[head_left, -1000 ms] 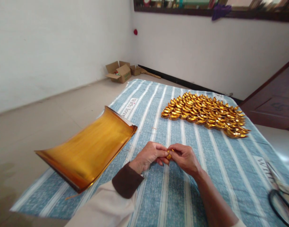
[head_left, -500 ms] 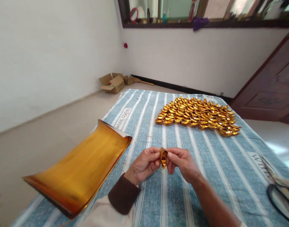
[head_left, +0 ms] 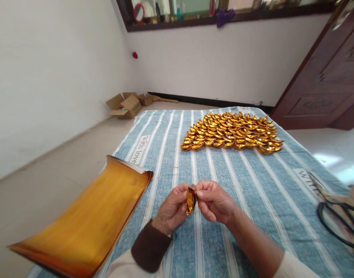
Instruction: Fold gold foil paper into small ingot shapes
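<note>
- My left hand and right hand met over the striped cloth, fingers of both pinched on one small gold ingot, held upright between them (above the cloth, not resting on it).
- A stack of gold sheets lay just left of my hands.
- Finished ingots sat in rows at the cloth's far end, well apart.
- Scissors lay at the right edge.
</note>
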Motion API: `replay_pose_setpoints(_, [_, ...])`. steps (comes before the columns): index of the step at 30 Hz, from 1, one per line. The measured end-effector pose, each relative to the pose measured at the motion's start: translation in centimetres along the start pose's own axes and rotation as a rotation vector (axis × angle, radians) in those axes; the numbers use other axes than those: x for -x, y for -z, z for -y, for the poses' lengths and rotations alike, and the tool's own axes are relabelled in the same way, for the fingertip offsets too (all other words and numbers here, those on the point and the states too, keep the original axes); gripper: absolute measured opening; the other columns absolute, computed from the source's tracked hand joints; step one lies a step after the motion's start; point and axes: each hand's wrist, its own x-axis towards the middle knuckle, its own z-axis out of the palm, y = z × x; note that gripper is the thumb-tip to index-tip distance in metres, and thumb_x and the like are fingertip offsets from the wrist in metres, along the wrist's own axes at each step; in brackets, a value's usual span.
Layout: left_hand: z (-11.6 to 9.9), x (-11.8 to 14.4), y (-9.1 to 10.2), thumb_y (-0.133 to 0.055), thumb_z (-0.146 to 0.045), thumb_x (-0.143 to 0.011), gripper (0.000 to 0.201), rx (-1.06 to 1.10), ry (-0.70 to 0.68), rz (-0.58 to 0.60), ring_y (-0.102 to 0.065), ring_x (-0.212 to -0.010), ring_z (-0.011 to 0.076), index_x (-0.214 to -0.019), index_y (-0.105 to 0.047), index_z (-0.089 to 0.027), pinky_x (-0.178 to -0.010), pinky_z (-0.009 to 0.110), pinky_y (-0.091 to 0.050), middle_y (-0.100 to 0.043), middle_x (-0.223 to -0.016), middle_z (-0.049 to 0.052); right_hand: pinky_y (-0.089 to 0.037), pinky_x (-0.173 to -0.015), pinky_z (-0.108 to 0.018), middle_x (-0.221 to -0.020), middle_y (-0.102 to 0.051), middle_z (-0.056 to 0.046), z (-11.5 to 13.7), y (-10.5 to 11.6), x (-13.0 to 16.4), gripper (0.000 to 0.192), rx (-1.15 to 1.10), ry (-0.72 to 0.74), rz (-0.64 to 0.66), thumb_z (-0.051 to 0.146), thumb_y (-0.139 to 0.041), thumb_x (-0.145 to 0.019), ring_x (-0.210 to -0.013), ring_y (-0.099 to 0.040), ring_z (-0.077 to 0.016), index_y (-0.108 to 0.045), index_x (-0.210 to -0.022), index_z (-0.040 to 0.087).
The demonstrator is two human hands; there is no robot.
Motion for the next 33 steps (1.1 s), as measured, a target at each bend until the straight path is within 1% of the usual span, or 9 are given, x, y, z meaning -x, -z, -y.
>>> replay_pose_setpoints(6, [0.3,0.4,-1.5,-0.082,-0.02,-0.067,0.02,0.08,-0.02,0.028,-0.032,-0.031,-0.0024,-0.07,-0.065,-0.009,-0.039,0.005,-0.037,-0.051,-0.044,-0.006,-0.027,-0.023,-0.012,-0.037,-0.055,0.005,-0.4,0.3,0.1,0.03,-0.039,0.048,0.058,0.038,-0.072,-0.076,-0.021,-0.036,-0.0053,-0.053,-0.075,0.016])
replay_pose_setpoints(10, [0.4,0.6,-2.0,-0.083,-0.021,-0.067,0.02,0.096,-0.023,0.037,-0.031,-0.031,-0.0021,-0.07,-0.067,-0.009,-0.042,0.006,-0.04,-0.047,-0.04,-0.007,-0.028,-0.023,-0.013,-0.036,-0.053,0.006,-0.7,0.5,0.1,0.025,-0.102,0.068,0.116,0.034,-0.069,-0.079,-0.02,-0.033,-0.0053,-0.054,-0.077,0.015])
replay_pose_setpoints(14, [0.5,0.7,-2.0,-0.082,-0.025,-0.069,0.022,0.084,-0.025,0.039,-0.035,-0.033,-0.0006,-0.072,-0.067,-0.009,-0.042,0.006,-0.04,-0.044,-0.038,-0.007,-0.029,-0.023,-0.013,-0.036,-0.052,0.007,-1.1,0.5,0.1,0.021,-0.135,0.09,0.131,0.032,-0.066,-0.081,-0.02,-0.031,-0.0047,-0.055,-0.078,0.015])
replay_pose_setpoints(18, [0.6,0.7,-1.9,-0.081,-0.025,-0.071,0.022,0.114,-0.016,0.064,-0.035,-0.033,-0.0005,-0.075,-0.067,-0.008,-0.041,0.005,-0.038,-0.044,-0.039,-0.006,-0.028,-0.023,-0.013,-0.035,-0.05,0.008,-1.5,0.6,0.0,0.022,-0.148,0.114,0.128,0.035,-0.064,-0.083,-0.02,-0.028,-0.0041,-0.056,-0.078,0.014])
replay_pose_setpoints(23, [0.8,0.8,-1.7,-0.078,-0.023,-0.074,0.019,0.153,0.0,0.083,-0.035,-0.033,-0.0001,-0.076,-0.066,-0.007,-0.039,0.005,-0.036,-0.044,-0.04,-0.006,-0.024,-0.022,-0.013,-0.033,-0.045,0.01,-1.8,0.6,-0.1,0.026,-0.125,0.108,0.095,0.039,-0.065,-0.082,-0.019,-0.024,-0.0036,-0.058,-0.081,0.013])
replay_pose_setpoints(29, [0.6,0.7,-1.7,-0.076,-0.021,-0.077,0.018,0.117,0.014,0.054,-0.037,-0.035,0.0005,-0.078,-0.064,-0.007,-0.039,0.006,-0.036,-0.046,-0.041,-0.005,-0.022,-0.023,-0.012,-0.031,-0.044,0.01,-1.9,0.6,-0.2,0.027,-0.121,0.112,0.017,0.039,-0.067,-0.08,-0.019,-0.025,-0.0034,-0.057,-0.076,0.014])
replay_pose_setpoints(33, [0.6,0.5,-1.3,-0.075,-0.019,-0.077,0.016,0.119,0.024,0.066,-0.038,-0.035,0.0009,-0.077,-0.065,-0.007,-0.039,0.007,-0.037,-0.047,-0.042,-0.004,-0.019,-0.024,-0.013,-0.029,-0.042,0.009,-2.0,0.6,-0.3,0.027,-0.13,0.101,0.025,0.038,-0.064,-0.082,-0.018,-0.025,-0.0037,-0.057,-0.073,0.013])
